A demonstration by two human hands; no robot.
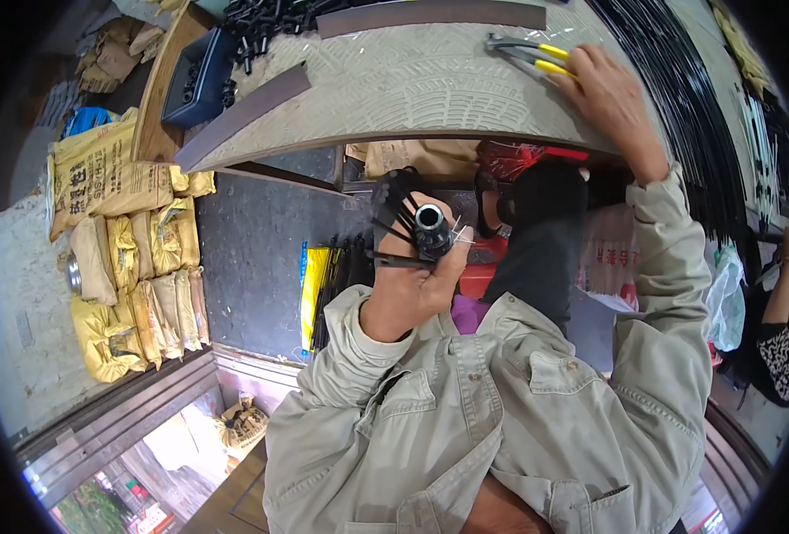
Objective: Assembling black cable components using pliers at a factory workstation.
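My left hand [421,289] is wrapped round a black tube [432,233] with a shiny metal-rimmed open end pointing up. Several thin black ribs [394,222] fan out from the tube toward the left, and a few fine pale wires [462,233] stick out by the thumb. Over the workbench [430,89], my right hand [604,93] has its fingers closed at the handle ends of yellow-handled pliers [537,57]. The jaws of the pliers point left and lie against the bench top. What the lower part of the tube looks like is hidden by my left hand.
On the bench are a blue bin [200,80] of black parts, loose black fittings [256,27] and two flat dark strips [248,116] [430,16]. Long black rods [679,98] lie along the right. Wrapped packages [145,267] are stacked left. Another person [777,329] is at far right.
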